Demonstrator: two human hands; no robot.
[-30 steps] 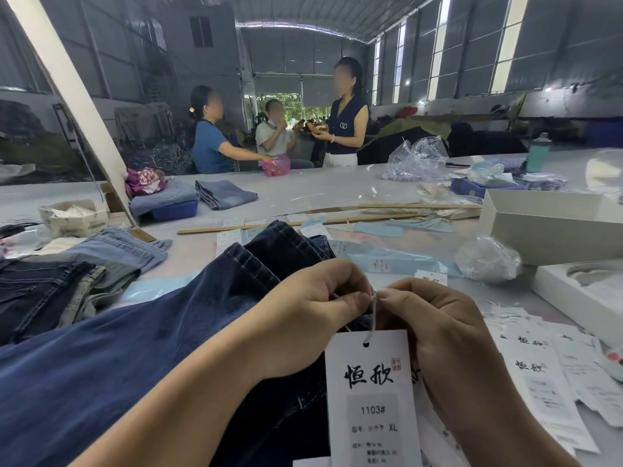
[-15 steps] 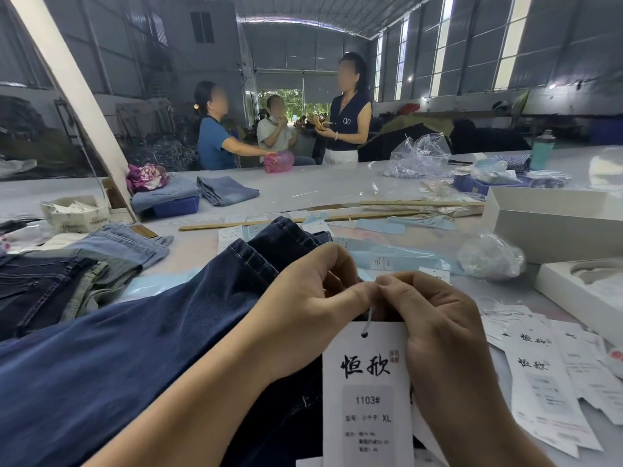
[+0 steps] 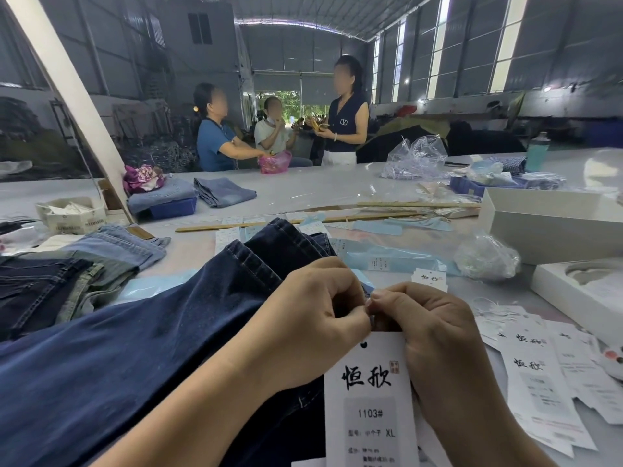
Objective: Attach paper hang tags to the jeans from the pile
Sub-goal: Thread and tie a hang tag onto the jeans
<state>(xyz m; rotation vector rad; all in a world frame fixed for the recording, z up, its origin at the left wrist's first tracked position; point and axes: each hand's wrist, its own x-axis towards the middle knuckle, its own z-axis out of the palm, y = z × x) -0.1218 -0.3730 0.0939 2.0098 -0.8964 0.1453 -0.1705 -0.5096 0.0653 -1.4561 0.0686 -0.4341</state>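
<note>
At the middle of your view, your left hand (image 3: 313,318) and right hand (image 3: 428,335) meet fingertip to fingertip just above the top edge of a white hang tag (image 3: 371,399). Both hands have their fingers curled and pinching at that meeting point; what they pinch is too small to make out, and it sits right over the tag's punched hole. The tag hangs below your knuckles, upright, printed with two large black characters, "1103#" and "XL".

Under your left forearm the dark blue jeans (image 3: 141,348) stretch across the table (image 3: 303,190), their hem folded back just beyond your hands. To your left lies a pile of jeans (image 3: 77,271) in dark, grey-green and light blue denim. To your right, loose hang tags (image 3: 539,372) are spread on the table, overlapping one another. Beyond them stands an open white box (image 3: 553,227), with a crumpled clear bag (image 3: 485,257) just beside it. Long wooden sticks (image 3: 337,219) lie across the table farther out. At the far edge, three people (image 3: 279,129) are gathered.
</note>
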